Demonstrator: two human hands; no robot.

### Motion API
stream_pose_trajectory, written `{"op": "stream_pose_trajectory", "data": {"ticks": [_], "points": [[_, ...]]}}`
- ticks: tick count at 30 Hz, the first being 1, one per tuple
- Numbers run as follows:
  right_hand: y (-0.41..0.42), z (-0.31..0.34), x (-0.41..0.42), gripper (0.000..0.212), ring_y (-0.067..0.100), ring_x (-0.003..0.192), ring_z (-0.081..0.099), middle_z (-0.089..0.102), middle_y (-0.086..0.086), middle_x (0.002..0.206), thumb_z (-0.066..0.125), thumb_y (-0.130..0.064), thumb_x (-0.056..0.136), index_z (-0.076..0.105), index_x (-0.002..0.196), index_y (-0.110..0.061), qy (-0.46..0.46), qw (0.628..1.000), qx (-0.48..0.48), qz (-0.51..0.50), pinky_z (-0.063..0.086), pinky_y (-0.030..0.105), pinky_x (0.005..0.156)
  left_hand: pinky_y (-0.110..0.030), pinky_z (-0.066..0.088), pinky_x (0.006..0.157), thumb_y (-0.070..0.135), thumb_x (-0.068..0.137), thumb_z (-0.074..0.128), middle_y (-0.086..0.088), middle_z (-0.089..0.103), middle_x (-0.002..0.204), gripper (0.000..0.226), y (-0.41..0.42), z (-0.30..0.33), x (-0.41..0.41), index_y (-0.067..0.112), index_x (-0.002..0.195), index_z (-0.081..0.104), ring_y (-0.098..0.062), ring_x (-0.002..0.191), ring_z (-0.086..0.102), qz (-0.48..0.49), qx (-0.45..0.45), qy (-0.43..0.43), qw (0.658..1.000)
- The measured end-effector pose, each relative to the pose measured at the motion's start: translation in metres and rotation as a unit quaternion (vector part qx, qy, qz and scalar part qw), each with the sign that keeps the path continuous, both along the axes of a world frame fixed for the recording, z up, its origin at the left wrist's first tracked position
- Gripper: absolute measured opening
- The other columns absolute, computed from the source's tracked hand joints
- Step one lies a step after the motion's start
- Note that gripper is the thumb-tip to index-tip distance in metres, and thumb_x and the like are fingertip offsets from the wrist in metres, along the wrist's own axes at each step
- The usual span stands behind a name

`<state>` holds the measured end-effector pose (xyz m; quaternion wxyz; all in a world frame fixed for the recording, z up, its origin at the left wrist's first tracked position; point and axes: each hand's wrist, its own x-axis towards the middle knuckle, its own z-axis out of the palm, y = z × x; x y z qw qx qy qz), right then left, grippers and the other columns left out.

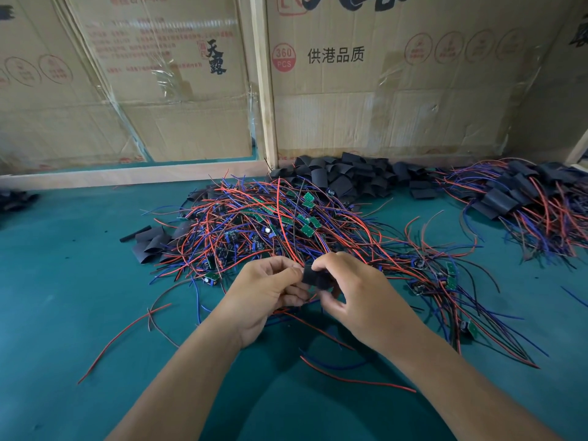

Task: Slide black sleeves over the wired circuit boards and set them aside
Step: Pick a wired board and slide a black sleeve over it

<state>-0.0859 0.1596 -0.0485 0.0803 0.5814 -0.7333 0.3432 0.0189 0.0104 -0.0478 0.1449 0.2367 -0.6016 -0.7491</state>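
With the black sleeve (313,276) pinched between both hands (313,281), a board corner or trailing wires (318,367) could be snagged if it is forced on skewed.

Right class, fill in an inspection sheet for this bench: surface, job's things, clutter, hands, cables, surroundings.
Surface: green mat.
Job's things: black sleeve held between both hands; bare boards pile mid-mat; loose sleeves heap at the back; sleeved boards pile on the right.
Clutter: a few flat sleeves left of the pile.
Hands: left hand and right hand pinch the sleeve with their fingers.
Cables: red and blue wires tangled, spreading over the mat.
Surroundings: cardboard boxes behind.
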Motion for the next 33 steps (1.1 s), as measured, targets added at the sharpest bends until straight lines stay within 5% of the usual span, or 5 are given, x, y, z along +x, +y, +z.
{"op": "stream_pose_trajectory", "data": {"ticks": [5, 7, 11, 21, 33], "points": [[0.0, 0.003, 0.0, 0.019, 0.027, 0.081, 0.065, 0.068, 0.005, 0.092, 0.068, -0.011, 0.09, 0.068, 0.108, -0.005, 0.059, 0.995, -0.055, -0.057, 0.055, 0.038, 0.063, -0.025, 0.053, 0.057, 0.014, 0.1, 0.055, -0.013, 0.063, 0.069, 0.03, 0.006, 0.005, -0.003, 0.009, 0.072, 0.065, -0.02, 0.058, 0.058, -0.014, 0.015, 0.056, 0.998], [0.001, 0.005, -0.003, 0.021, 0.029, 0.082, 0.068, 0.071, 0.007, 0.092, 0.064, -0.015, 0.092, 0.069, 0.108, -0.003, 0.084, 0.99, -0.072, -0.093, 0.057, 0.037, 0.061, -0.021, 0.044, 0.052, 0.02, 0.1, 0.058, -0.002, 0.06, 0.06, 0.037, 0.005, -0.001, -0.005, 0.018, 0.064, 0.062, -0.015, 0.053, 0.052, 0.035, -0.149, 0.056, 0.987], [0.007, 0.013, -0.021, 0.021, 0.033, 0.084, 0.07, 0.073, 0.013, 0.097, 0.066, -0.012, 0.093, 0.069, 0.11, 0.0, 0.078, 0.982, -0.092, -0.143, 0.057, 0.041, 0.067, -0.029, 0.035, 0.052, 0.035, 0.093, 0.064, 0.006, 0.053, 0.058, 0.027, 0.005, -0.016, -0.004, 0.02, 0.071, 0.056, -0.017, 0.057, 0.049, 0.087, -0.623, -0.05, 0.776], [0.016, 0.069, -0.128, 0.022, 0.042, 0.063, 0.065, 0.065, 0.019, 0.07, 0.064, -0.017, 0.093, 0.052, 0.106, -0.004, 0.164, 0.952, 0.009, -0.26, 0.045, 0.042, 0.055, -0.026, 0.032, 0.04, 0.032, 0.091, 0.068, 0.006, 0.048, 0.05, 0.025, 0.008, -0.02, -0.02, 0.021, 0.072, 0.057, -0.02, 0.042, 0.048, 0.088, -0.713, -0.044, 0.695], [0.09, 0.083, -0.272, 0.023, 0.042, 0.076, 0.07, 0.071, 0.021, 0.082, 0.057, 0.005, 0.083, 0.045, 0.102, 0.0, 0.307, 0.746, 0.305, -0.506, 0.042, 0.038, 0.056, -0.029, 0.039, 0.039, 0.035, 0.096, 0.061, 0.01, 0.049, 0.052, 0.027, 0.008, -0.028, -0.024, 0.026, 0.071, 0.054, -0.009, 0.043, 0.045, 0.08, -0.69, -0.072, 0.716]]}}
